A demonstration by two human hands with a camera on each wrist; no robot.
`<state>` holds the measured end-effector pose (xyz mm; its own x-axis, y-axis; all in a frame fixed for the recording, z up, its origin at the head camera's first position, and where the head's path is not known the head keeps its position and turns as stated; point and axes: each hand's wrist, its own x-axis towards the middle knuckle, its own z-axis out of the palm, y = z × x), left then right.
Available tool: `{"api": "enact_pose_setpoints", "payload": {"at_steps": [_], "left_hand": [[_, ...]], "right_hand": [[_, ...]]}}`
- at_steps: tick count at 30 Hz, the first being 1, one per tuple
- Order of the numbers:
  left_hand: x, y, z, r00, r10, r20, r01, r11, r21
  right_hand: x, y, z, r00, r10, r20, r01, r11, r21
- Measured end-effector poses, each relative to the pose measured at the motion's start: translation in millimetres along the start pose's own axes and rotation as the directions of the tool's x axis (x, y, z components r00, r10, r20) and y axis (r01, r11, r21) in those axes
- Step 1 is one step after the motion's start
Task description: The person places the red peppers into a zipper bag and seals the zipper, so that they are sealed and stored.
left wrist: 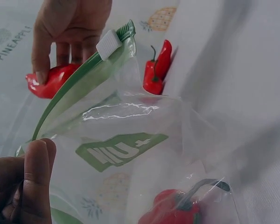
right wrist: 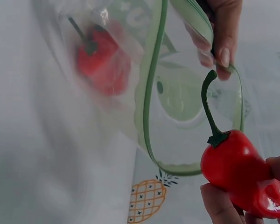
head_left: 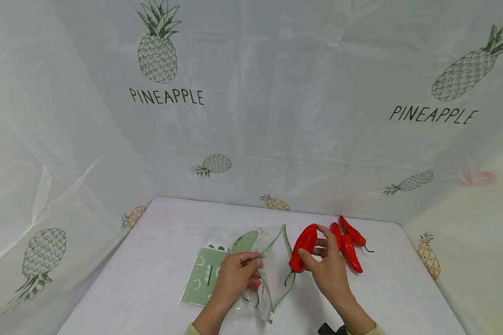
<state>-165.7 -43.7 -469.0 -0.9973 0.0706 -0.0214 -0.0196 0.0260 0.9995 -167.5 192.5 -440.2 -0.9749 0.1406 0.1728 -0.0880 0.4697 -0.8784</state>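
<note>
My left hand (head_left: 236, 274) pinches the green rim of a clear zip bag (head_left: 276, 279), whose mouth gapes toward the right. Inside that bag lies red pepper, seen through the plastic in the left wrist view as a red pepper (left wrist: 170, 207) with a dark green stem. A large red chili pepper (head_left: 305, 246) is held by my right hand (head_left: 331, 267) between thumb and fingers, right at the bag's mouth. In the right wrist view the held pepper's stem points toward the green-edged opening. A white slider (left wrist: 108, 45) sits near one end of the zip.
Several red peppers (head_left: 350, 253) lie together on the white table (head_left: 151, 270) to the right of my right hand. A flat green packet (head_left: 199, 279) with a printed face lies left of the bag. A pineapple-print curtain (head_left: 251, 116) hangs behind and at the sides.
</note>
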Motion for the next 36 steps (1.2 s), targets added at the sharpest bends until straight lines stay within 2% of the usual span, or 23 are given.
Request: {"api": "enact_pose_setpoints", "payload": {"at_steps": [6,21,29,36], "left_hand": [[-1.3,2.1,2.7,1.0,0.012,0.001,-0.012,1.0,-0.005],[-0.2,3.9,5.6,1.0,0.023,0.0,-0.023,1.0,-0.005],[-1.3,8.5,7.7,0.999,0.037,-0.006,-0.037,0.999,-0.005],[-1.8,11.9,9.1,0.999,0.053,-0.003,-0.053,0.998,-0.015]], "right_hand": [[-4.3,-1,13,1.0,-0.008,0.004,0.008,1.0,-0.028],[-12.9,1,36,0.994,-0.109,0.011,0.11,0.983,-0.15],[-14.3,-2,45,0.997,-0.072,0.04,0.079,0.971,-0.225],[-13.4,-8,48,0.994,-0.077,0.082,0.098,0.948,-0.303]]}}
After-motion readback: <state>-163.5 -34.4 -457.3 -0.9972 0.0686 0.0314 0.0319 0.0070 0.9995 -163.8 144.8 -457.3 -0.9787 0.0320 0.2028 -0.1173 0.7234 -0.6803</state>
